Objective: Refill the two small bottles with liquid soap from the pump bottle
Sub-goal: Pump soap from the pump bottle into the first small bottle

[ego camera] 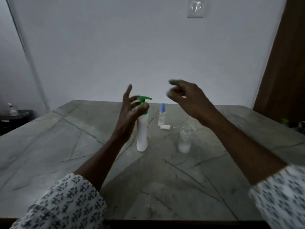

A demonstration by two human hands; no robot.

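Note:
A white pump bottle (142,134) with a green pump head (144,98) stands upright mid-table. My left hand (130,111) is raised beside its top with the fingers spread. The thumb tip lies at the green collar and the index finger points up. A small clear bottle (184,140) stands open to the right with a little white liquid in it. Behind it stands a second small bottle (162,115) with a blue cap. A white cap with a thin tube (165,127) lies between them. My right hand (186,98) hovers above the small bottles, fingers loosely curled, blurred.
The grey veined stone table (82,146) runs to the white wall behind. A brown curtain (283,63) hangs at the right. A dark side table with a small item (16,113) stands at the far left. Something green (284,120) sits at the table's right edge.

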